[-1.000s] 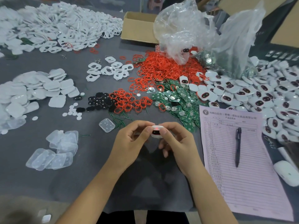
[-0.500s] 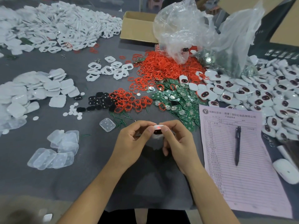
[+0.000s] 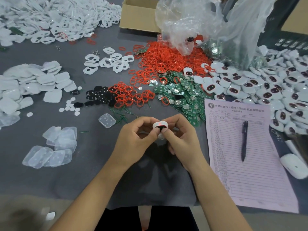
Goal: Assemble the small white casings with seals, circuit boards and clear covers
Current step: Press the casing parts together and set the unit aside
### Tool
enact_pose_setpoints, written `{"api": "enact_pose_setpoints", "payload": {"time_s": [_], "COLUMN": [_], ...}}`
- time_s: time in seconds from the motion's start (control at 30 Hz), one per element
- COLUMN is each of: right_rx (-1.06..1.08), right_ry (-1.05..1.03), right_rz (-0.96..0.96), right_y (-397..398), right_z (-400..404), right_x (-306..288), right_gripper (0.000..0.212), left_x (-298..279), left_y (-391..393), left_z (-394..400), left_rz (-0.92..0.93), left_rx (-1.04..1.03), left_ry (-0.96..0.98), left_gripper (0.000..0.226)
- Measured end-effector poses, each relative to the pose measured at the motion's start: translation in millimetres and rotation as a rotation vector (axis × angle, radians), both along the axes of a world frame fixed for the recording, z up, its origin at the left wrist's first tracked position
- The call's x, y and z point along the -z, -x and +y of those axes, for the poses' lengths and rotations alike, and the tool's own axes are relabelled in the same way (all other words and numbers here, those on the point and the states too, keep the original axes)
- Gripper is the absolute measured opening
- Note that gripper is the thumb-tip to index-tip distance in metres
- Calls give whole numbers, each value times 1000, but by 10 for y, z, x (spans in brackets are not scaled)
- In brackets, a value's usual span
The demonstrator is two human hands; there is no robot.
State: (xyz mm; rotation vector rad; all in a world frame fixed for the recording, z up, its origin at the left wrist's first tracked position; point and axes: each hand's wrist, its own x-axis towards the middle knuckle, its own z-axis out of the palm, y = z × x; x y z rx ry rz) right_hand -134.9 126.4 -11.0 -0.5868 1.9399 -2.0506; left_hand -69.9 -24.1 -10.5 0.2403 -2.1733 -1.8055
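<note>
Both hands meet over the near middle of the grey worktop (image 3: 50, 177), pinching one small white casing (image 3: 159, 125) between them: the left hand (image 3: 133, 145) has its thumb and forefinger curled onto the casing's left end, and the right hand (image 3: 181, 139) grips its right end with thumb and fingertips. The casing is lifted off the worktop and tilted toward the camera, showing a dark oval window with a red spot in it. Just left of the hands and a little farther off lies a single clear cover (image 3: 107, 120), and farther left, near the edge, sits a loose cluster of more clear covers (image 3: 51, 150). Beyond the hands a small group of red seals (image 3: 133, 95) lies beside black oval inserts (image 3: 98, 97), with a much larger heap of red seals (image 3: 166, 59) farther back. Green circuit boards (image 3: 183, 95) are piled to the right of the small seal group. On the far right spreads a big pile of finished white casings (image 3: 266, 85) with dark windows. At the left edge is a heap of plain white back shells (image 3: 30, 84), and at the far left a large mound of white frames (image 3: 55, 19). A pink printed form (image 3: 260, 180) lies at the near right with a black pen (image 3: 244, 140) on it. A crumpled clear plastic bag (image 3: 200, 19) and a cardboard box (image 3: 138, 15) stand at the far side.
</note>
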Motion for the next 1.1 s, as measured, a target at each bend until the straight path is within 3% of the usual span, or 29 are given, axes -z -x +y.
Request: {"api": "enact_pose_setpoints", "payload": {"time_s": [0.2,0.37,0.63,1.1], "right_rx": [-8,-14,-11,14], "right_ry": [-12,-16,47,-40], "right_rz": [11,8,2,1], "right_y": [9,11,-12,47], "right_z": [17,36,26,-16], "right_x": [19,24,-17,49], "right_gripper": [7,20,13,14], "left_x": [-41,-54,-59,8], "left_y": [-16,-22,-30,37], "left_z": [-24,-14,-20,-5], "left_rz": [5,-4,47,31], "left_rx": [17,5,1,-58], "left_ry": [-5,-32,-35,52], "left_gripper": [20,15,13,9]}}
